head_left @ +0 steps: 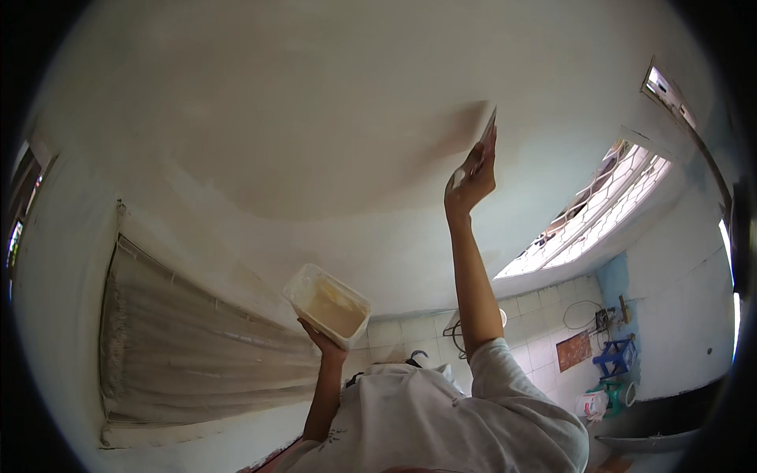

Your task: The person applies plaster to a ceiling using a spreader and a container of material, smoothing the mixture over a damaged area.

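Shirt (473, 418): your light grey shirt fills the bottom middle, its short sleeve ending above your right elbow.
Left hand (325, 344): your left grip holds the tub from its lower side, the forearm upright beneath it.
Tub (365, 303): a clear, roughly rectangular plastic box, tilted so that you see into its open top; it sits above your left forearm, left of the middle and well apart from your right hand.
Paste (335, 317): beige, spread over the inside of the tub, with a yellower streak near the top.
Right hand (471, 183): your right grip is closed on the blade at the end of an outstretched arm; pale smears mark the hand.
Blade (490, 126): thin, seen nearly edge-on, pointing up beside a dark patch on the plaster; you cannot tell from here whether it touches.
Plaster (315, 134): a broad pale plane with brownish, uneven areas, beyond both your hands.
Curtain (205, 331): dull beige, hanging in folds at the left.
Window (591, 209): bright, with a wire grille, to the right of your right arm.
Stool (615, 357): blue, at the lower right, near a white bucket (591, 405).
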### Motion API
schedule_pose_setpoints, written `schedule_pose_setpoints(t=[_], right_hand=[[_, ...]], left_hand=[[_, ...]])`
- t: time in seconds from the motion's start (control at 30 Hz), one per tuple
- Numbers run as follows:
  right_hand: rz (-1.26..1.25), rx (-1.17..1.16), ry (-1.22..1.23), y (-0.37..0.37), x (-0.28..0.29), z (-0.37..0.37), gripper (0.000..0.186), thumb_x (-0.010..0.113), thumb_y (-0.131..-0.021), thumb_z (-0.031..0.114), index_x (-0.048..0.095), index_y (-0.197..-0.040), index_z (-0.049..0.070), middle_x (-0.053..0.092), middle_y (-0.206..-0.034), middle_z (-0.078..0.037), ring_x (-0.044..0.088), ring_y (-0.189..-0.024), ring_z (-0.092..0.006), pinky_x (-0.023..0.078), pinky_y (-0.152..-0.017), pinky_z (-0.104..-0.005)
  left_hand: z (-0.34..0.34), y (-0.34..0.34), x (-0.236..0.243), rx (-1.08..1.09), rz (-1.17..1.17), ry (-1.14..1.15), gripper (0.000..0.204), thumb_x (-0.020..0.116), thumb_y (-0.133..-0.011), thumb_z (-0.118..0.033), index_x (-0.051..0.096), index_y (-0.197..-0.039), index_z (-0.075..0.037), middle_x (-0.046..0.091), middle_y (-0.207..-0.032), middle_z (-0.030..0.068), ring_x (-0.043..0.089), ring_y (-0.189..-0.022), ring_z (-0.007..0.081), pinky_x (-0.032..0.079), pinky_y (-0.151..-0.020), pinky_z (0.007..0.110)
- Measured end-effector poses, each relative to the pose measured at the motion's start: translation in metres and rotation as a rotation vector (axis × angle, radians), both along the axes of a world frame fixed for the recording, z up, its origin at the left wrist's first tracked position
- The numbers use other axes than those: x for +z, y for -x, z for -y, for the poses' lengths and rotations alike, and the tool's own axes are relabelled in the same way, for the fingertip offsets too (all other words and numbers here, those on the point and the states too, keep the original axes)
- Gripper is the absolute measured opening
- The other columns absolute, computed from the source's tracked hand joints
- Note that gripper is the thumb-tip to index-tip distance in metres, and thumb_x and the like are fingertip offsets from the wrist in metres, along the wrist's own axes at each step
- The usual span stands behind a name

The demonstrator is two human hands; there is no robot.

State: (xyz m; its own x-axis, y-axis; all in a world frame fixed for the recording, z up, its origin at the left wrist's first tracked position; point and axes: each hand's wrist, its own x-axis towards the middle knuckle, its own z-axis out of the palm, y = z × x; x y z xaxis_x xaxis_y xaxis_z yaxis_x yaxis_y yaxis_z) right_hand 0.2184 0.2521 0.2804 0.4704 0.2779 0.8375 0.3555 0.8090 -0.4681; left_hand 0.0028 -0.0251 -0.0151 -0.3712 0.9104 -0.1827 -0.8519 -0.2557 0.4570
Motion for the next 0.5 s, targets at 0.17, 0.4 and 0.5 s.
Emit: schedule_pose_setpoints(t=[0.17,0.4,0.5], right_hand=[[0.442,-0.239,0.121,0.075,-0.059,-0.016,0.073,0.054,-0.080,-0.012,0.045,-0.151,0.005,0.048,-0.150,-0.025,0.061,-0.127,-0.0362,0.057,-0.087,-0.0364],[1.080,0.426,0.274,0.106,-0.154,0.047,0.064,0.060,-0.084,-0.002,0.051,-0.146,0.011,0.057,-0.142,-0.017,0.054,-0.133,-0.0308,0.054,-0.103,-0.0404],[0.694,0.618,0.394,0.057,-0.144,0.052,0.051,0.057,-0.092,-0.001,0.053,-0.143,0.003,0.061,-0.140,-0.017,0.058,-0.131,-0.0267,0.054,-0.099,-0.0304]], left_hand=[[0.006,-0.011,0.019,-0.092,0.632,-0.491,0.082,0.027,-0.097,-0.078,0.032,-0.156,-0.021,0.040,-0.154,0.0035,0.043,-0.138,0.0234,0.038,-0.114,0.042],[0.010,0.012,-0.015,-0.029,-0.001,0.096,0.081,0.026,-0.098,-0.077,0.030,-0.156,-0.020,0.040,-0.153,0.0038,0.043,-0.138,0.0231,0.038,-0.115,0.041],[0.008,0.007,-0.006,0.029,-0.129,0.131,0.082,0.028,-0.097,-0.078,0.031,-0.156,-0.020,0.041,-0.152,0.0038,0.043,-0.138,0.0235,0.038,-0.115,0.041]])
